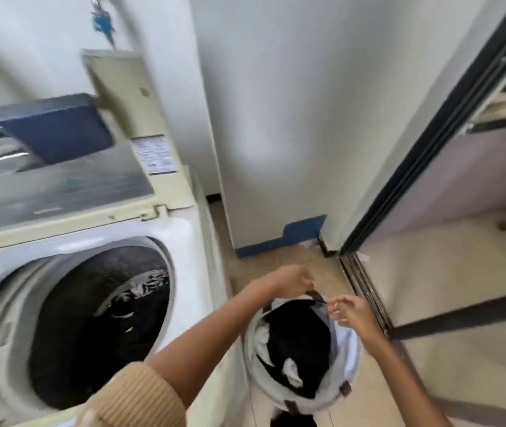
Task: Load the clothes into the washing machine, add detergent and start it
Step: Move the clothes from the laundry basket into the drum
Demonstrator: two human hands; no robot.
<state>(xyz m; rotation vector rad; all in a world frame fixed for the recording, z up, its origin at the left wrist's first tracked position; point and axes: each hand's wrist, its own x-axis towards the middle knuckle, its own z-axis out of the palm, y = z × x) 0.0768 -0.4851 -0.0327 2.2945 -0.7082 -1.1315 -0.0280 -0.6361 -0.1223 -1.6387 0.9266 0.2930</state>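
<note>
- Black and white clothes (pixel 295 340) lie in a heap in a soft pale basket (pixel 351 349). The basket sits on the floor just beside the washing machine (pixel 196 272), so each piece has only a short way to go.
- At the far rim of the basket, the left hand (pixel 291 280) has its fingers curled. It looks to be pinching a dark strap (pixel 316 295) there, most likely to hold the floppy basket open and steady.
- On the other side of the rim is the right hand (pixel 350 312), with its fingers loosely bent. The picture is blurry, so I cannot tell if it holds anything.
- On the machine, the lid (pixel 61 186) stands up at the back and the round drum (pixel 61 334) is wide open, so nothing blocks the way in.
- Some dark clothes (pixel 134 303) are already down in the drum. With the basket so full, I think the loading is only partly done.
- No soap can be seen.
- A tan sleeve (pixel 134 399) covers the left upper arm, and a dark-framed sliding door (pixel 430 134) is on the right.
</note>
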